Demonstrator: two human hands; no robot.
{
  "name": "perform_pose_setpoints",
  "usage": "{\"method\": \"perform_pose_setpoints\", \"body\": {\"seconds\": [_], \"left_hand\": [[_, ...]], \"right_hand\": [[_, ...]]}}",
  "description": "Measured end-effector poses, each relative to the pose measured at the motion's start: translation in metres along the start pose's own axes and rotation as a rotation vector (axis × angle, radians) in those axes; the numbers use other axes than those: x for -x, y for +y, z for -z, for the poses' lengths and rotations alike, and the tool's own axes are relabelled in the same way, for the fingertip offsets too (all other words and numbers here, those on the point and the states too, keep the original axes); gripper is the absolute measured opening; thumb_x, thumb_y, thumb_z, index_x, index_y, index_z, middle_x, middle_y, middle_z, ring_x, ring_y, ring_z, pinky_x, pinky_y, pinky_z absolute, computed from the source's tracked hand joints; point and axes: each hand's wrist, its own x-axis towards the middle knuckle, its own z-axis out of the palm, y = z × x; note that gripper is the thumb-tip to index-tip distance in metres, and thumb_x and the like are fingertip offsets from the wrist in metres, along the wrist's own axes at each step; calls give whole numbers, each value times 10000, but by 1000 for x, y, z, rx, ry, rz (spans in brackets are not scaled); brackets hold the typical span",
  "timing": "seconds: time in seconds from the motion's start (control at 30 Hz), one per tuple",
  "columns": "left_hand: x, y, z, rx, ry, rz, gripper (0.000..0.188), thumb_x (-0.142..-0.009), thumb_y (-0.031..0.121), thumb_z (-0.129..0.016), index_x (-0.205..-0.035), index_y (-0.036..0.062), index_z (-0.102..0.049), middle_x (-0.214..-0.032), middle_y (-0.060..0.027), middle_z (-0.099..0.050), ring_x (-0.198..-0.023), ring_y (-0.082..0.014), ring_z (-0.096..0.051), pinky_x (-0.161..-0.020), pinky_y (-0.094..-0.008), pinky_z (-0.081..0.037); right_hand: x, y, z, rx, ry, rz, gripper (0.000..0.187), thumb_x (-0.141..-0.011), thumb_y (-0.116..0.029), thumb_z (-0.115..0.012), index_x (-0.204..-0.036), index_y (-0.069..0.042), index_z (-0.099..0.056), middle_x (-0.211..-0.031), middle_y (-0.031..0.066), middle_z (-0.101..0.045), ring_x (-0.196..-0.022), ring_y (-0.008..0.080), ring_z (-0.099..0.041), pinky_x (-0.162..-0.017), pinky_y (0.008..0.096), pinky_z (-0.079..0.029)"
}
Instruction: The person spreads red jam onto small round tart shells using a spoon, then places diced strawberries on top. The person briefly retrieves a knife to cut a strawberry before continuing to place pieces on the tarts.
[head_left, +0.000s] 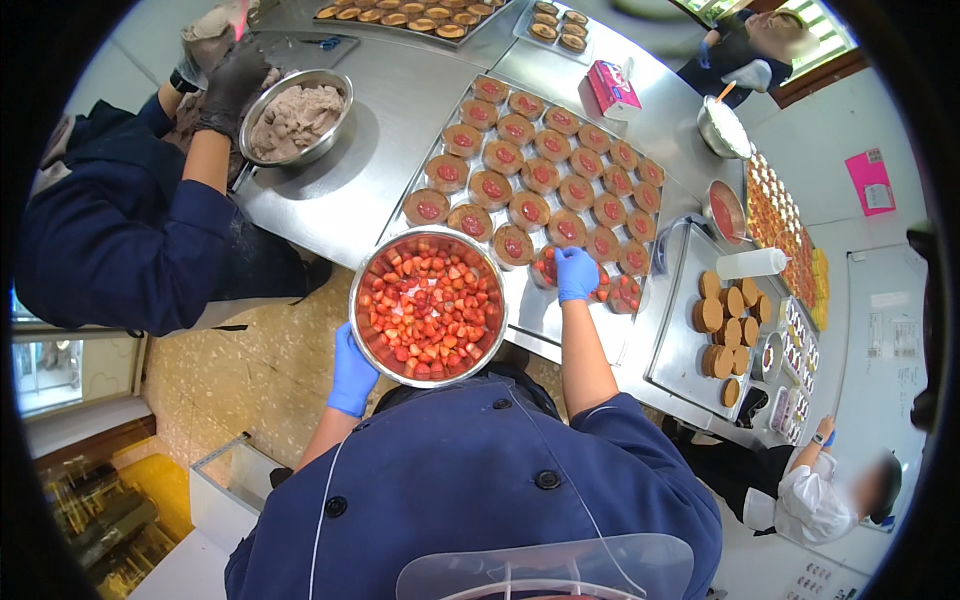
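Head view: my left hand (pixel 352 372), in a blue glove, has hold of a large round stainless-steel bowl (pixel 430 238) by its lower left side; the fingers curl in against the wall, their tips hidden beneath it. The bowl is in front of my chest, full of cut red strawberry pieces (pixel 425 315), its upper side overlapping the near edge of a wide silver metal tray (pixel 532 308). My right hand (pixel 577 273), also blue-gloved, reaches over the front of that tray, fingers bent downward among strawberry-topped portions; the back of the glove hides the tips, so I cannot tell how far they are parted or whether they pinch a piece. Near it, a clear-sided round cup heaped with red strawberries (pixel 625 295) is at the tray's front right corner. Rows of round brown desserts with glossy red centres (pixel 528 210) fill the rest.
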Motion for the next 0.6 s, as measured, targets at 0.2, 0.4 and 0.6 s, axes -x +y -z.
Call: {"method": "perform_pose_setpoints", "body": {"seconds": [0.2,0.4,0.6], "left_hand": [[5,-2,-3,-313,-19,-174,382,-959,92,-502,-1294,52,-322,-1347,-150,-457,-1206,-247,-512,-1035,-406,-465],[-2,9,-3,411,-22,155,390,-994,232,-425,-1323,33,-357,-1380,-139,-457,-1215,-264,-518,-1065,-421,-429],[10,5,-10,-419,-71,-226,396,-986,199,-446,-1343,55,-352,-1386,-146,-448,-1240,-270,-498,-1062,-421,-434]], "right_hand": [[-5,-2,1,135,-115,10,437,-774,-554,-666,-783,-124,-745,-778,131,-704,-724,306,-692,-587,432,-521],[-8,-12,0,199,-102,9,504,-736,-582,-688,-796,-84,-741,-798,160,-707,-743,323,-700,-604,427,-538],[-7,-19,-2,150,-120,-43,432,-719,-495,-680,-798,-74,-742,-810,180,-706,-754,339,-701,-619,435,-547]]}}
